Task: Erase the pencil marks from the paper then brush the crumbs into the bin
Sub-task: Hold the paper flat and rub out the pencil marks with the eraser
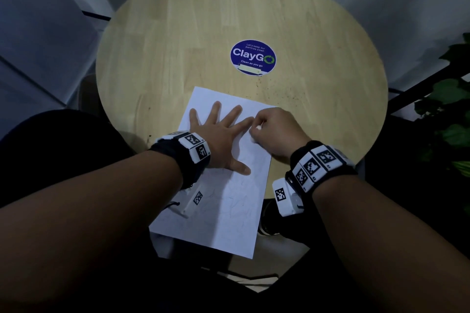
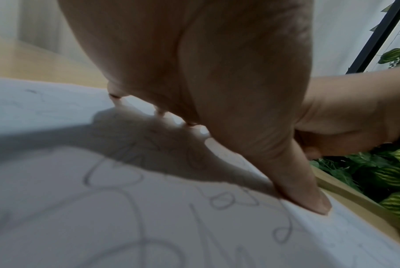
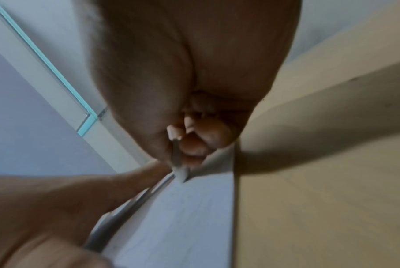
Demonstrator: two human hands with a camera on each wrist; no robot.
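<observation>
The work surface is a round table (image 1: 318, 40) of pale wood with visible plank seams. A blue round sticker (image 1: 253, 57) reading "ClayGo" sits on the top, and it serves as the landmark here. Dark crumbs (image 1: 287, 94) are scattered on the wood just nearer the person than the sticker and off to its right.

The paper (image 1: 229, 211), a white sheet set at a slant, lies nearer the person than the sticker, with its near end hanging past the table rim. Looping pencil marks (image 2: 134, 204) cover its near half; the part closest to the sticker looks almost blank.

The left hand (image 1: 221, 134) lies flat on the sheet below the sticker, fingers straight and spread, thumb pressed near the sheet's right edge; it holds nothing. The right hand (image 1: 274, 132) is curled at the sheet's right edge, directly below the sticker, pinching a small white eraser (image 3: 180, 172) whose tip meets the paper. The wrist view there is blurred.

Pale walls stand beyond the sticker. Far to its right is a black frame (image 1: 427, 89) with green foliage (image 1: 450, 114). A dark chair (image 1: 50, 140) sits to the lower left.
</observation>
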